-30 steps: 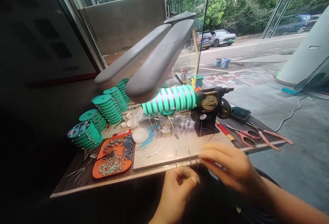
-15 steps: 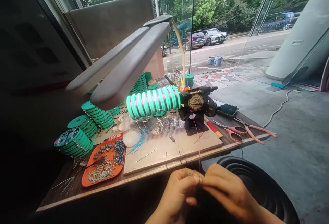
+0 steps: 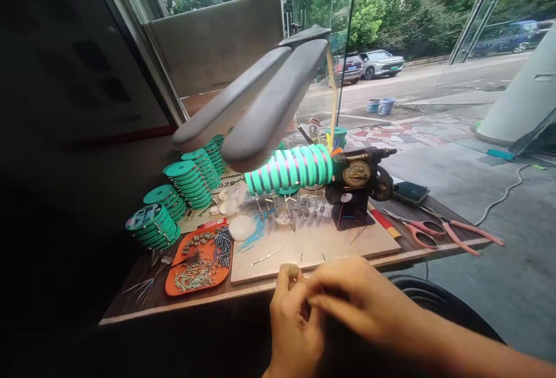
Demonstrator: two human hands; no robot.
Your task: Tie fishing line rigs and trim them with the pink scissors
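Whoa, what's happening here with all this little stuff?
Someone's left hand and right hand meet by the near edge of the table. Anything between their fingers is hidden or too small to tell. Beyond them, green spools line up beside a dark machine. An orange tray holds small parts.
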